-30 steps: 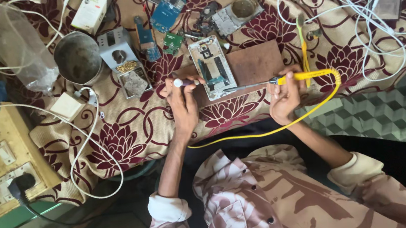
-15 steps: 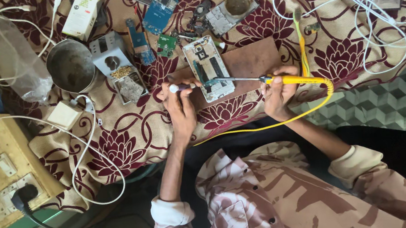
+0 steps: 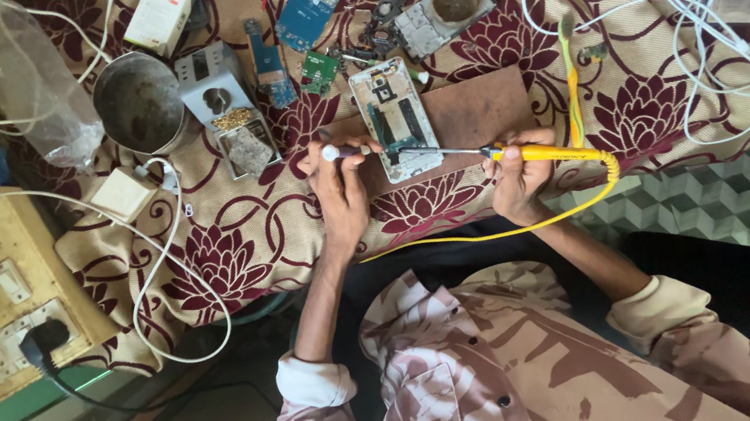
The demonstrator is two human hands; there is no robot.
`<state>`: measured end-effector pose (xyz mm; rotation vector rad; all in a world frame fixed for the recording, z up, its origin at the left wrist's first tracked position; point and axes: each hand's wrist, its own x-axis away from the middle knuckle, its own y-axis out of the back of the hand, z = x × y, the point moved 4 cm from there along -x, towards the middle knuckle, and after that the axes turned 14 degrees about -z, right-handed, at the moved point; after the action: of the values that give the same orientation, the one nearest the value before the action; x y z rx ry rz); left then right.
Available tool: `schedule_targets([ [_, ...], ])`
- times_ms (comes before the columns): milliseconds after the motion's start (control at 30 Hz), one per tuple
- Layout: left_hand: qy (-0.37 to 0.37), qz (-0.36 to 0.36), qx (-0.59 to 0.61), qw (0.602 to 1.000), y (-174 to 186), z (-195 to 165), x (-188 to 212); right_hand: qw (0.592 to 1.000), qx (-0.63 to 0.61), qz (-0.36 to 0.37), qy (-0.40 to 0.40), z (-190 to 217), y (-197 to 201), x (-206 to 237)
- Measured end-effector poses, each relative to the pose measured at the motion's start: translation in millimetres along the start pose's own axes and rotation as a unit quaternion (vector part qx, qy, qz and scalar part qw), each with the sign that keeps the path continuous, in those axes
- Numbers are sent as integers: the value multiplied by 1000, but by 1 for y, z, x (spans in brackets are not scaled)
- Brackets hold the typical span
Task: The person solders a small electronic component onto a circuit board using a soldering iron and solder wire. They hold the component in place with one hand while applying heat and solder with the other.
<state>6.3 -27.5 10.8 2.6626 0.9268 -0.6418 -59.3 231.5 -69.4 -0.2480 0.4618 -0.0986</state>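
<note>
In the head view, an opened phone (image 3: 396, 117) is lying face down on a brown board (image 3: 477, 116), near the middle of a counter covered with a maroon flowered cloth (image 3: 239, 243). The left hand (image 3: 340, 191) is resting just below the phone's lower left corner, its fingers pinching a small white-tipped tool (image 3: 343, 152) that is pointing toward the phone. The right hand (image 3: 520, 177) is sitting just right of the phone's lower edge, closed around the yellow handle of a soldering iron (image 3: 527, 152); its thin metal tip is reaching left over the bottom of the phone. The iron's yellow cord (image 3: 579, 208) is looping back along the near edge of the counter. Toward the far edge, a metal cup (image 3: 139, 101), blue circuit boards (image 3: 307, 9) and loose phone parts are lying scattered. White cables (image 3: 688, 10) are tangling at the far right corner, and a socket board (image 3: 4, 305) is sitting off the left edge.
</note>
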Motion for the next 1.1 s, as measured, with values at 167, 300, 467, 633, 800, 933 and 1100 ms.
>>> schedule_targets([
  [167,-26,-2,-29,999,3,-1,1,999,22,23,23,8,-5,0],
  [300,-49,0,-62,997,4,-4,0,1000,28,12,8,7,-5,1],
  [467,5,-4,0,1000,2,-3,-2,999,24,31,5,6,-5,1],
  [633,-45,-2,-40,998,4,-9,-2,1000,-6,19,8,7,-5,0],
  [800,-8,-1,10,1000,2,-6,-1,999,31,32,29,8,-5,0],
  [933,-7,2,7,1000,1,-3,-2,998,22,48,29,7,-6,0],
  [1100,-3,8,13,1000,2,-2,-1,1000,0,-21,7,2,-4,-1],
])
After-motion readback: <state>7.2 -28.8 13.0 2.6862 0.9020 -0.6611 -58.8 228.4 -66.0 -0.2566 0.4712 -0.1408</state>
